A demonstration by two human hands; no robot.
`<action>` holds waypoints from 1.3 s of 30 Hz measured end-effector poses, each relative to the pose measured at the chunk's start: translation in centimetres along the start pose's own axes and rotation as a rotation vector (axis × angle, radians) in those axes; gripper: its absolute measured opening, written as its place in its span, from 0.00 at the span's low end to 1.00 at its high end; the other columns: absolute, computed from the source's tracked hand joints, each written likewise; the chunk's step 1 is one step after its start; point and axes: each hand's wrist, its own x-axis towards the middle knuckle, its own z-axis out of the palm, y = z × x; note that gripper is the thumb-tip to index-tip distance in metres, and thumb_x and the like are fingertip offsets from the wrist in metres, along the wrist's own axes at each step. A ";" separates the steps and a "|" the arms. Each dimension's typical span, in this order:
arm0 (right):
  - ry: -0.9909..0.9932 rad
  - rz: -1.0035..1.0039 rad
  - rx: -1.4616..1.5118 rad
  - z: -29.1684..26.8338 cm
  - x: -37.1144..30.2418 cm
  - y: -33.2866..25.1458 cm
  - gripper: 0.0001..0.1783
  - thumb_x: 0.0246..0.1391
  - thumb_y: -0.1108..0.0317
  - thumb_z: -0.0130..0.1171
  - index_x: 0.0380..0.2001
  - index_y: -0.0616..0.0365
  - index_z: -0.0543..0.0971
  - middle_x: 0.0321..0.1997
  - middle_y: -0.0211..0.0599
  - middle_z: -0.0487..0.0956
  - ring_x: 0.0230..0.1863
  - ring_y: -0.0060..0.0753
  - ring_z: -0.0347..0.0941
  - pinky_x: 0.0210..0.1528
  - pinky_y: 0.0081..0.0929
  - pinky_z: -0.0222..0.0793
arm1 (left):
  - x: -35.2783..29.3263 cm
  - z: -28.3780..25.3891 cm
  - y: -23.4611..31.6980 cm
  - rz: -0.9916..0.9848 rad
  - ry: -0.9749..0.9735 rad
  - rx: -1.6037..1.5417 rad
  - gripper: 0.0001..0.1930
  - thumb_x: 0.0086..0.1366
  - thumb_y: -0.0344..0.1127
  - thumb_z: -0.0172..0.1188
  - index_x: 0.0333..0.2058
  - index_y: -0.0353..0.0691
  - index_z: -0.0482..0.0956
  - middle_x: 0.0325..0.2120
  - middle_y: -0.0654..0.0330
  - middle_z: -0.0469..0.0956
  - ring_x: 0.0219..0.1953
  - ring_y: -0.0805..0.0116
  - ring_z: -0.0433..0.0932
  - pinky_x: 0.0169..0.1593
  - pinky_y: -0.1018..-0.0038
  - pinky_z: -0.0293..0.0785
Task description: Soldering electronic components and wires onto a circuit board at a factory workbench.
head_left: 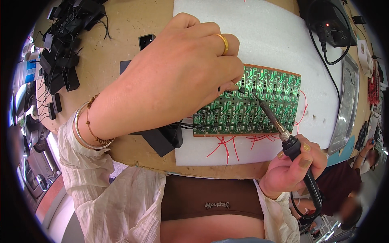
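Observation:
My right hand [295,170] grips a soldering iron [291,143] by its black handle, the tip pointing up and left to the middle of a green circuit board panel [267,110]. Over the panel's upper left reaches my left hand [190,67], its fingers pinched round a thin black wire [239,91] whose end lies by the iron's tip. Several black wires run across the panel's lower left from a black plastic case [160,141], which is partly under my left forearm. Red wires [227,148] stick out below and right of the panel.
The panel lies on a white foam sheet [210,156] on a brown table [121,24]. A pile of black cases with cables [60,52] is at the far left. A black soldering station [330,30] with a red light and a metal tray [346,105] stand at the right. Another person [340,194] sits beyond.

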 end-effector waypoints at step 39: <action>0.002 0.001 -0.069 0.4 0.5 -0.4 0.16 0.63 0.60 0.58 0.41 0.62 0.71 0.26 0.37 0.71 0.19 0.20 0.64 0.21 0.18 0.59 | 0.8 -0.9 -0.8 -0.104 0.055 -0.072 0.03 0.60 0.32 0.65 0.31 0.41 0.82 0.27 0.63 0.79 0.32 0.63 0.75 0.45 0.68 0.64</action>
